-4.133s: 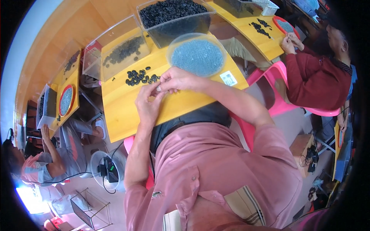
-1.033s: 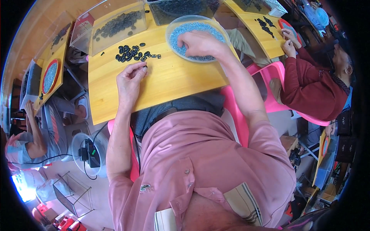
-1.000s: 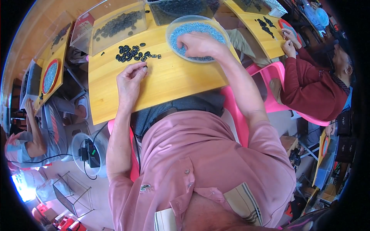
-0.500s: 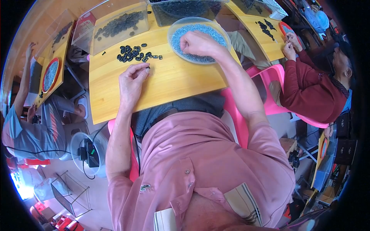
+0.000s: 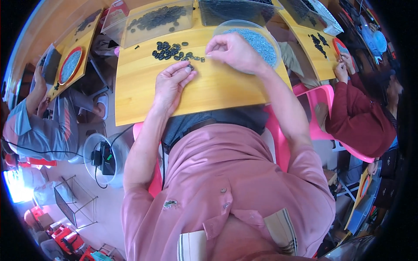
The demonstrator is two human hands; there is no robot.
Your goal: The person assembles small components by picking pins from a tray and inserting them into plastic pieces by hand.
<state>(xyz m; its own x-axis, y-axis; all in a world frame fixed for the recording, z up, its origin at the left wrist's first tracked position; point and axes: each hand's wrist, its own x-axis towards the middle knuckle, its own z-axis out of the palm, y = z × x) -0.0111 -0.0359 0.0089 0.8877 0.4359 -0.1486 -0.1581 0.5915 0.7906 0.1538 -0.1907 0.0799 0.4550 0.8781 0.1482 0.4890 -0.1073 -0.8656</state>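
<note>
My left hand (image 5: 172, 85) is above the yellow table, thumb and fingertips pinched on a small black part (image 5: 190, 67). Just beyond it lies a loose pile of small black oval parts (image 5: 165, 51), with a few trailing toward the right. My right hand (image 5: 237, 53) is over the near left rim of a round clear tub (image 5: 277, 65). Its fingers are drawn together, and whatever they hold is too small to make out. Many small bluish-silver pieces, screw-like in look, (image 5: 261, 45) fill the tub.
A clear bin (image 5: 117, 32) of black discs stands at the back left, beside another bin (image 5: 237, 17) of dark pieces. One small black piece (image 5: 136, 47) lies apart. Co-workers sit at tables on both sides; a pink chair (image 5: 322, 104) stands at right.
My right hand has come out of the tub's middle, moving left toward my left hand. My left hand still pinches the black part. The whole view has shifted slightly.
</note>
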